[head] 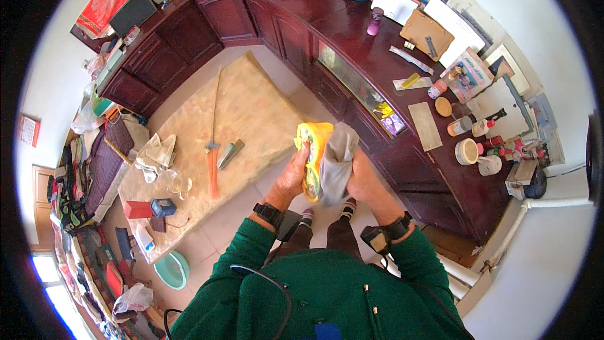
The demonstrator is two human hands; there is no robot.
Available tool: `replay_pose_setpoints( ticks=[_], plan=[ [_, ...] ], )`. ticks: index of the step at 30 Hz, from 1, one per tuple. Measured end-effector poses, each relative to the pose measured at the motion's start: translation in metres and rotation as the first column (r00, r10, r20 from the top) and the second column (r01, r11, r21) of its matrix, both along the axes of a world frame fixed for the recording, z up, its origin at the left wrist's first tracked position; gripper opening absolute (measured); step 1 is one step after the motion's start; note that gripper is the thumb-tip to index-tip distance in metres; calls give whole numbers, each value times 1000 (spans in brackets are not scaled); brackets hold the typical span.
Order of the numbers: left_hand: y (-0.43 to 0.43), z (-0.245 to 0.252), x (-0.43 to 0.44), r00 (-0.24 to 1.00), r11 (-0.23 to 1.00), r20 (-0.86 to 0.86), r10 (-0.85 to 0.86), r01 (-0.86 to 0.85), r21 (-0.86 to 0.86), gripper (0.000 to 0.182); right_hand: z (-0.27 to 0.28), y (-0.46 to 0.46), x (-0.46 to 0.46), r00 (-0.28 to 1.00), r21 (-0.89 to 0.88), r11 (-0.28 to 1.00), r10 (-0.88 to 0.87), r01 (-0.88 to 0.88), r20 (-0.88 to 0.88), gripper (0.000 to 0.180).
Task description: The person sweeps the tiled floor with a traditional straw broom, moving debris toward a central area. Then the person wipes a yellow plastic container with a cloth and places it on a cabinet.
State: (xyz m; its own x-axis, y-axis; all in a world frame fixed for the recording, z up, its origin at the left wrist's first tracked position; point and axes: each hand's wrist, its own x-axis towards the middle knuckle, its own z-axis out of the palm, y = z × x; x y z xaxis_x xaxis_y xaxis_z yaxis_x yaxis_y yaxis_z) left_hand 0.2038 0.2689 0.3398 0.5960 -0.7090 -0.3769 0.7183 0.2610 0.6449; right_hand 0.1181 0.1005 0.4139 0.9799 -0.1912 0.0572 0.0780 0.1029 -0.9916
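In front of my body my left hand (291,175) grips a yellow plastic container (315,133) with printed pictures on its side. Its exact kind is hard to tell. My right hand (366,177) holds a crumpled grey cloth (338,163), which lies against the container's right side and hides part of it. The right fingers are mostly behind the cloth. Both are held up above the tiled floor (255,198), between the table and the dark wooden cabinet.
A table (255,99) on the left bears a fly swatter (213,165), a stapler-like tool (230,154), a pale cloth (155,156) and small boxes. Jars, bottles and a clipboard (427,35) stand along the dark red cabinet (325,4). A mint basin (171,270) sits on the floor.
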Motion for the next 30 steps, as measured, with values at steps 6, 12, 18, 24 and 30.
replay_pose_setpoints(
  ticks=[6, 12, 18, 24, 30],
  plan=[
    [0, 4, 8, 977, 994, 186, -101, 107, -24, 69, -16, 1, 0, 981, 58, 980, -192, 190, 35, 26],
    [-8, 25, 2, 957, 995, 285, -58, 31, 99, 59, -14, -6, 5, 920, -287, 877, -338, 385, 199, 35],
    [-11, 41, -2, 868, 951, 405, -286, 206, 230, 56, 11, -30, 31, 993, -210, 971, -116, 117, 18, 31],
    [-16, 52, 8, 668, 935, 662, -339, 164, 314, 63, 3, -51, 48, 968, -17, 999, 32, -37, -248, 27],
    [-8, 59, 10, 688, 898, 615, -386, 129, 420, 80, -18, -35, 7, 899, -590, 758, 10, 279, 438, 41]
  ],
)
